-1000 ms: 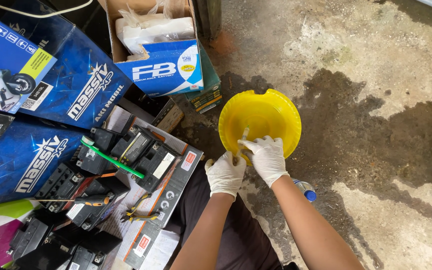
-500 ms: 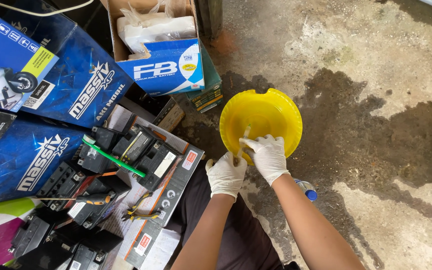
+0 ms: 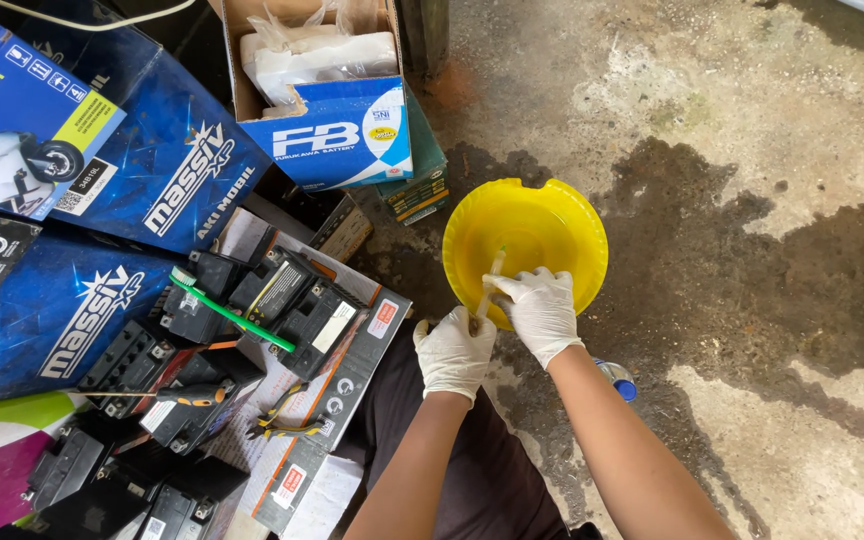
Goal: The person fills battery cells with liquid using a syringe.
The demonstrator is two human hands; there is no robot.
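Observation:
A round yellow plastic bowl [image 3: 542,225] sits on the stained concrete floor. Both my hands wear white gloves. My right hand [image 3: 540,308] rests on the bowl's near rim and grips a thin pale tube-like tool [image 3: 493,275] that points into the bowl. My left hand [image 3: 454,352] is closed around the lower end of the same tool, just below the rim. What lies inside the bowl is hidden by glare and by my hands.
Several small black batteries [image 3: 297,300] lie on flattened cardboard at the left, with a green toothbrush [image 3: 232,312] on them and pliers [image 3: 287,418] below. Blue battery boxes [image 3: 167,160] stack behind. An open carton [image 3: 327,120] stands at the back. A blue-capped bottle [image 3: 620,380] lies under my right forearm.

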